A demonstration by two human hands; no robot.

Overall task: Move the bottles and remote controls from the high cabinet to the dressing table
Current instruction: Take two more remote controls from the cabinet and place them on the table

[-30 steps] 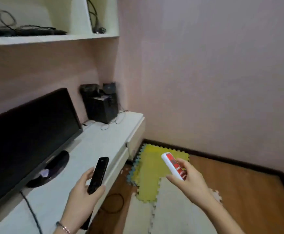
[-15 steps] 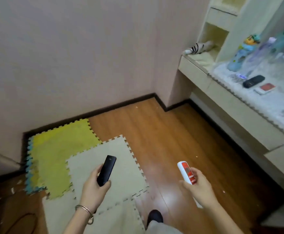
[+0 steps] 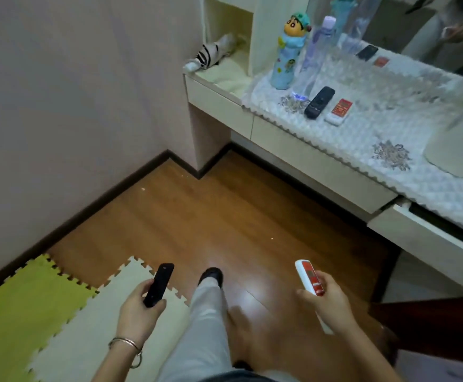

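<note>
So bottles [image 3: 287,59] and two remotes [image 3: 319,102] already sit on the dressing table [image 3: 307,144] at 1 o'clock, but the left hand [image 3: 139,307] grips a black remote [image 3: 158,285] at 7 and the right hand [image 3: 326,301] a red-white remote [image 3: 309,277] at 5, both undelivered.

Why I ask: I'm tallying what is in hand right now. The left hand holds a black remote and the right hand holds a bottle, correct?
Not quite: the head view shows the right hand holding a white-and-red remote, not a bottle. The left hand does hold a black remote.
</note>
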